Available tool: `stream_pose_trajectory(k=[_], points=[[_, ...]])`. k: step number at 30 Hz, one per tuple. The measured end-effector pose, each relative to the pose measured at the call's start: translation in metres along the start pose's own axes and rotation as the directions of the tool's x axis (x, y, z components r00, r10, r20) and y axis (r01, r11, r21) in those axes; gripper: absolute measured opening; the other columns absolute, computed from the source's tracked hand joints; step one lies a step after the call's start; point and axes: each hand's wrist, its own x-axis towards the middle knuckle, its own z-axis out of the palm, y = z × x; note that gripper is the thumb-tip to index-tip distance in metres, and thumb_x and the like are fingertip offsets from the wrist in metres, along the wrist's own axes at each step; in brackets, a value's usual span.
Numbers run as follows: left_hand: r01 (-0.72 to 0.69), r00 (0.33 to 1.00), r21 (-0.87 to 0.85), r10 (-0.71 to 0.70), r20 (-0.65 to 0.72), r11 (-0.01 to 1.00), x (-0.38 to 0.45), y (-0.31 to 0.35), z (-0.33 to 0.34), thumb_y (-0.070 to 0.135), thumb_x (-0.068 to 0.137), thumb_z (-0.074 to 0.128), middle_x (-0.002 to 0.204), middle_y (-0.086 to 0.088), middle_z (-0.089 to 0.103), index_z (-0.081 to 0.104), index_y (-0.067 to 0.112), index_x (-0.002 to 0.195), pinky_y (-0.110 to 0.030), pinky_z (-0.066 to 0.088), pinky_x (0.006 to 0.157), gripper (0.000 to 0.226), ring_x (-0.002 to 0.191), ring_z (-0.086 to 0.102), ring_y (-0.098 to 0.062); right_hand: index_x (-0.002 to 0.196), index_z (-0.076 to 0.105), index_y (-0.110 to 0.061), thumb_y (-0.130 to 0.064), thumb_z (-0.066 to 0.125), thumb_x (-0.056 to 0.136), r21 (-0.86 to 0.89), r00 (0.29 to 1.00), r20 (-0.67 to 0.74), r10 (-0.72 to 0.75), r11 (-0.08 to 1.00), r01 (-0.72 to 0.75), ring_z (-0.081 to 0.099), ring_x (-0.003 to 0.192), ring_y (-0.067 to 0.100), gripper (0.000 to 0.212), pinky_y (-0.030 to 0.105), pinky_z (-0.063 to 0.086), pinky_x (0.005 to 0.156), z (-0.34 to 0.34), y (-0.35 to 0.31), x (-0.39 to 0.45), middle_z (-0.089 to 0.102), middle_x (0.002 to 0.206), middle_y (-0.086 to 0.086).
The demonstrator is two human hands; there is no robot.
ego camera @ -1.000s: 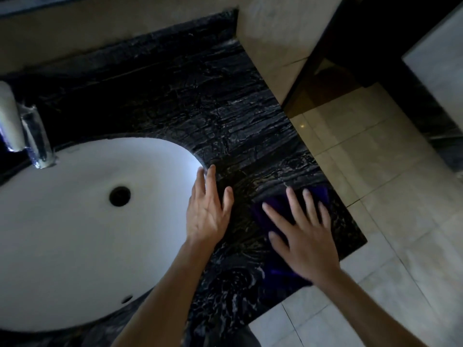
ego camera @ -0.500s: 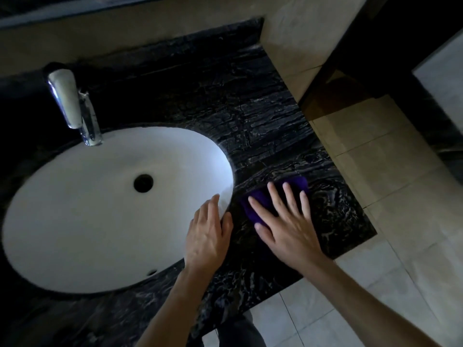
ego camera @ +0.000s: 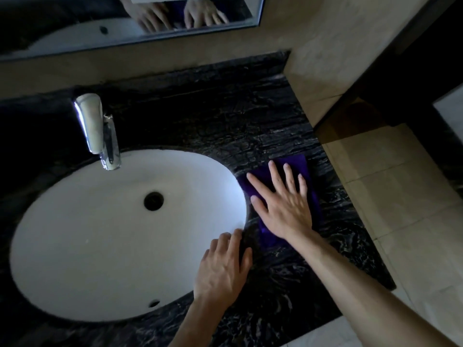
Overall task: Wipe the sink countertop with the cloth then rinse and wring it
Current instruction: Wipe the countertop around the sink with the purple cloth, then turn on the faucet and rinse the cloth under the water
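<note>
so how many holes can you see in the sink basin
2: the drain near the middle of the basin, and a small overflow hole in its near wall, just left of the left hand.

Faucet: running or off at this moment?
Off, as far as the view shows: no stream falls from the faucet spout into the white basin, and the right hand presses the purple cloth on the countertop.

Cloth (ego camera: 304, 166) mostly hidden under right hand (ego camera: 283, 204); mirror (ego camera: 125, 26) cut off at top edge, reflections blurred.
</note>
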Motion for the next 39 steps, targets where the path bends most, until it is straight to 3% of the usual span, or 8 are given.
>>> stream_pose_trajectory(k=[7,10,14,18,22,28,31,39], points=[[0.046,0.997,-0.069,-0.042,0.064,0.997,0.002,0.000,0.001,0.059,0.099,0.023,0.123,0.006,0.055,0.037,0.033,0.141,-0.038,0.052,0.089,0.051,0.107,0.056,-0.020,0.158,0.014,-0.053,-0.062,0.028,0.100,-0.012,1.000,-0.014,0.007,1.000,-0.007,0.017,0.156,0.041,0.060,0.064,0.019,0.121,-0.007,0.003,0.059,0.018,0.172,0.008],[0.238,0.968,-0.455,-0.246,0.044,0.858,0.008,-0.004,-0.011,0.047,0.104,0.039,0.127,0.004,0.060,0.050,0.030,0.137,-0.031,0.051,0.090,0.040,0.110,0.061,-0.014,0.158,0.014,-0.051,-0.062,0.026,0.100,-0.020,1.000,-0.015,-0.001,1.000,0.001,0.018,0.156,0.041,0.061,0.064,0.020,0.120,-0.006,0.006,0.056,0.019,0.171,0.009],[0.229,0.742,-0.810,-0.636,-0.213,0.540,0.031,-0.037,-0.078,0.030,0.101,0.049,0.081,-0.010,0.070,0.064,0.024,0.107,-0.036,0.051,0.059,0.018,0.064,0.064,-0.010,0.158,0.016,-0.051,-0.064,0.022,0.099,-0.027,1.000,-0.017,-0.004,1.000,0.003,0.021,0.154,0.041,0.061,0.063,0.022,0.120,-0.008,0.005,0.056,0.021,0.171,0.009],[0.019,0.524,-0.938,-0.802,-0.286,0.346,0.064,-0.086,-0.171,0.020,0.101,0.050,0.072,-0.006,0.070,0.066,0.017,0.088,-0.028,0.051,0.047,0.020,0.056,0.064,-0.016,0.158,0.019,-0.050,-0.065,0.018,0.098,-0.021,1.000,-0.009,0.017,1.000,-0.018,0.023,0.154,0.041,0.062,0.062,0.022,0.119,-0.009,0.003,0.056,0.024,0.170,0.009],[-0.033,0.578,-0.987,-0.802,-0.148,0.158,0.090,-0.108,-0.222,0.026,0.100,0.051,0.058,-0.005,0.064,0.063,0.006,0.086,-0.026,0.046,0.042,0.027,0.047,0.059,-0.017,0.159,0.017,-0.048,-0.064,0.016,0.098,-0.045,1.000,0.003,0.029,0.999,-0.028,0.023,0.154,0.039,0.064,0.061,0.022,0.120,-0.012,-0.002,0.056,0.024,0.170,0.008],[0.150,0.589,-0.971,-0.805,-0.064,0.187,0.098,-0.117,-0.218,0.026,0.103,0.053,0.054,-0.003,0.058,0.063,0.004,0.087,-0.024,0.039,0.037,0.028,0.039,0.050,-0.012,0.159,0.020,-0.047,-0.063,0.021,0.098,-0.045,1.000,0.008,0.024,0.999,-0.024,0.023,0.154,0.039,0.063,0.061,0.022,0.119,-0.014,-0.002,0.056,0.024,0.170,0.008],[0.144,0.648,-0.974,-0.761,-0.041,0.175,0.096,-0.120,-0.216,0.027,0.105,0.052,0.058,-0.002,0.059,0.067,0.003,0.082,-0.023,0.038,0.040,0.036,0.044,0.049,-0.011,0.159,0.023,-0.046,-0.062,0.022,0.098,-0.048,1.000,0.005,0.018,0.999,-0.018,0.024,0.154,0.039,0.063,0.061,0.023,0.119,-0.015,-0.003,0.056,0.025,0.169,0.008],[0.104,0.635,-0.986,-0.772,-0.035,0.130,0.102,-0.115,-0.243,0.022,0.100,0.059,0.048,0.005,0.055,0.066,0.007,0.069,-0.021,0.036,0.042,0.036,0.041,0.043,-0.010,0.159,0.024,-0.045,-0.062,0.022,0.098,-0.049,1.000,0.002,0.024,0.999,-0.024,0.026,0.153,0.039,0.063,0.061,0.024,0.118,-0.018,-0.005,0.056,0.027,0.169,0.009]])
